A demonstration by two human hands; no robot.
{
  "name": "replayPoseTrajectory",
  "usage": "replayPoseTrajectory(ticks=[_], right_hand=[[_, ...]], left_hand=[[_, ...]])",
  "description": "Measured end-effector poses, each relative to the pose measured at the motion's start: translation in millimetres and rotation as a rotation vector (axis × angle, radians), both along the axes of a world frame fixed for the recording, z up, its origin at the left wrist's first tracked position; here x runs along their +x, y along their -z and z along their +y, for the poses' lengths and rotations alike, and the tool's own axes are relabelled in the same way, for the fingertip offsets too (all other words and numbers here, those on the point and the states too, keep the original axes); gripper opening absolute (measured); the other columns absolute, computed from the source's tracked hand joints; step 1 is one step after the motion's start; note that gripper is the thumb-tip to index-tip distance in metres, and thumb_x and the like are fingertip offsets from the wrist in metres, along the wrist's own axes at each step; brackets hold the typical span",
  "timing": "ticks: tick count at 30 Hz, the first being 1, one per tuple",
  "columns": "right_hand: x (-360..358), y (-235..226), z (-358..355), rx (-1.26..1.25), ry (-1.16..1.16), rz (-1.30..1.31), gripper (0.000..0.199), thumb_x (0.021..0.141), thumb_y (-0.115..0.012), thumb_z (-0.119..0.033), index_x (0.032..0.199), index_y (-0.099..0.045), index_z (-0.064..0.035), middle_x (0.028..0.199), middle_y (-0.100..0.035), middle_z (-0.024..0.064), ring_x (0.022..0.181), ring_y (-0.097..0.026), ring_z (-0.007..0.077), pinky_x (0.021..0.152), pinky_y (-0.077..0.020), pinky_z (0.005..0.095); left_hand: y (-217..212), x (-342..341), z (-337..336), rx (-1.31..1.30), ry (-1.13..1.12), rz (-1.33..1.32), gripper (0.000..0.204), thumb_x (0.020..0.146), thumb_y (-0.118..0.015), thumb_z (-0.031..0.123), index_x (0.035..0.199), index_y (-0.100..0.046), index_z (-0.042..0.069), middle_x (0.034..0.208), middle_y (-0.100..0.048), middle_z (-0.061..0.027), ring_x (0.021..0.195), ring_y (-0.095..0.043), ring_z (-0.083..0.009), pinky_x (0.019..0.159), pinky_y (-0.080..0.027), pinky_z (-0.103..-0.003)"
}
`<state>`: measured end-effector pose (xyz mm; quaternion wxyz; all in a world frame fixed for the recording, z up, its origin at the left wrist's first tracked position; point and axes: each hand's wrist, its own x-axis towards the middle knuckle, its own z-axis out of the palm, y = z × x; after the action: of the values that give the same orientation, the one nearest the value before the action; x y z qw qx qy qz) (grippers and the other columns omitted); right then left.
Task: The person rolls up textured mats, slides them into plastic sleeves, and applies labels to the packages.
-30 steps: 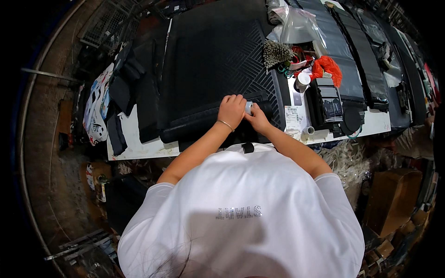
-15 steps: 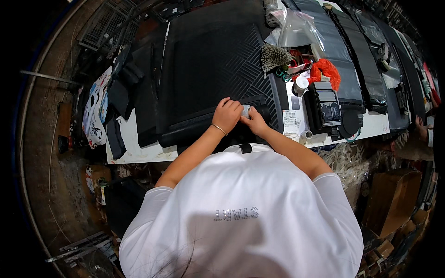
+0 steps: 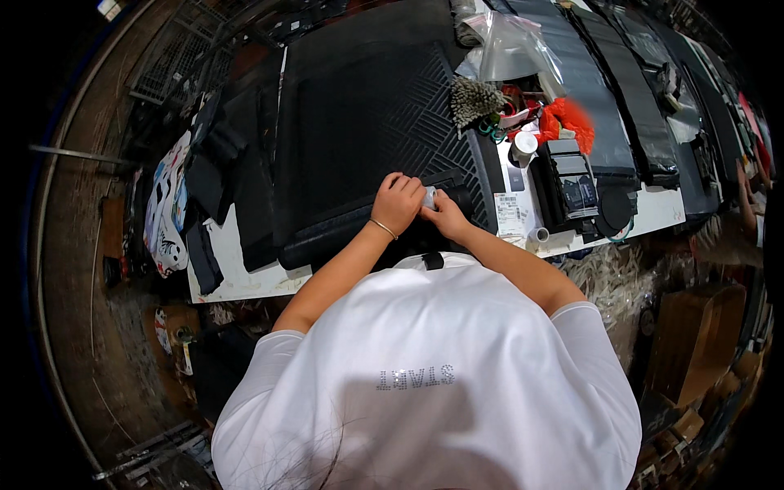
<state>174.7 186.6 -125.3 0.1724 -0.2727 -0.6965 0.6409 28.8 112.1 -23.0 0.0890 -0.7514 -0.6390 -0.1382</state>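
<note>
Both my hands meet at the near edge of a large black textured mat (image 3: 343, 122), whose near side looks rolled or folded over. A small whitish roll (image 3: 429, 197), looking like tape, sits between them. My left hand (image 3: 399, 202) is closed around its left side, knuckles up, with a thin bracelet on the wrist. My right hand (image 3: 447, 214) is closed against the other side, thumb and fingers bent in. Part of the roll and the fingertips are hidden.
On the white table (image 3: 257, 282) right of the mat lie a grey chenille mitt (image 3: 475, 104), a red plastic bag (image 3: 569, 122), a white roll (image 3: 523, 146), a black box (image 3: 563, 192) and a small roll (image 3: 539, 235). A cardboard box (image 3: 697, 343) stands lower right. Another person's hand (image 3: 746, 196) shows far right.
My view has shifted slightly, so the table looks a little turned. My hands keep nearly the same hold on the roll. The other person's hand at the far right has moved up.
</note>
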Motion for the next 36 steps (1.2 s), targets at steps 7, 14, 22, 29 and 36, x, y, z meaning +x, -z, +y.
replayPoseTrajectory(ticks=[7,14,22,29,36], right_hand=[[0.9,-20.9,0.8,-0.137,-0.02,0.036,0.028,0.086,-0.078,-0.019,0.102,-0.066,0.0004,0.11,-0.056,0.0065,0.101,-0.057,0.0178,0.09,-0.0465,0.0306],[22.0,-18.7,-14.6,-0.355,-0.183,0.02,0.055,0.079,-0.085,-0.012,0.12,-0.048,-0.0062,0.101,-0.064,0.0027,0.096,-0.06,0.0104,0.088,-0.0483,0.0273],[54.2,-9.9,-28.3,-0.078,-0.112,0.028,0.048,0.077,-0.088,-0.028,0.111,-0.063,-0.005,0.113,-0.056,0.0074,0.108,-0.057,0.0201,0.098,-0.0457,0.0346],[21.6,0.9,-17.6,-0.2,-0.171,0.181,0.033,0.087,-0.077,-0.03,0.104,-0.071,-0.0019,0.11,-0.055,0.0081,0.11,-0.054,0.0231,0.099,-0.0417,0.0344],[-16.3,-15.3,10.7,-0.414,-0.05,0.002,0.045,0.089,-0.075,-0.042,0.104,-0.071,-0.0002,0.11,-0.053,0.0051,0.098,-0.06,0.0182,0.083,-0.0513,0.0323]], left_hand=[[-3.8,11.2,2.0,-0.123,-0.35,-0.56,0.007,0.1,-0.055,0.014,0.1,-0.056,0.007,0.086,-0.065,-0.0088,0.07,-0.067,-0.0266,0.06,-0.055,-0.039],[24.2,-49.3,39.0,-0.075,-0.445,-1.145,0.008,0.1,-0.05,0.004,0.096,-0.056,0.002,0.08,-0.063,-0.0073,0.072,-0.066,-0.0151,0.066,-0.056,-0.028],[121.8,-22.3,16.8,-0.678,-0.33,-0.999,0.031,0.098,-0.057,0.026,0.127,-0.057,0.015,0.126,-0.062,-0.0099,0.116,-0.061,-0.0251,0.097,-0.048,-0.036],[129.6,-41.8,19.5,-0.688,-0.352,-0.533,0.034,0.1,-0.042,0.039,0.1,-0.064,0.013,0.111,-0.069,-0.0134,0.104,-0.064,-0.0387,0.088,-0.045,-0.053],[138.2,-80.9,-14.8,-0.481,-0.347,-0.449,0.033,0.097,-0.045,0.031,0.101,-0.071,0.011,0.112,-0.053,-0.0203,0.104,-0.051,-0.0395,0.094,-0.041,-0.048]])
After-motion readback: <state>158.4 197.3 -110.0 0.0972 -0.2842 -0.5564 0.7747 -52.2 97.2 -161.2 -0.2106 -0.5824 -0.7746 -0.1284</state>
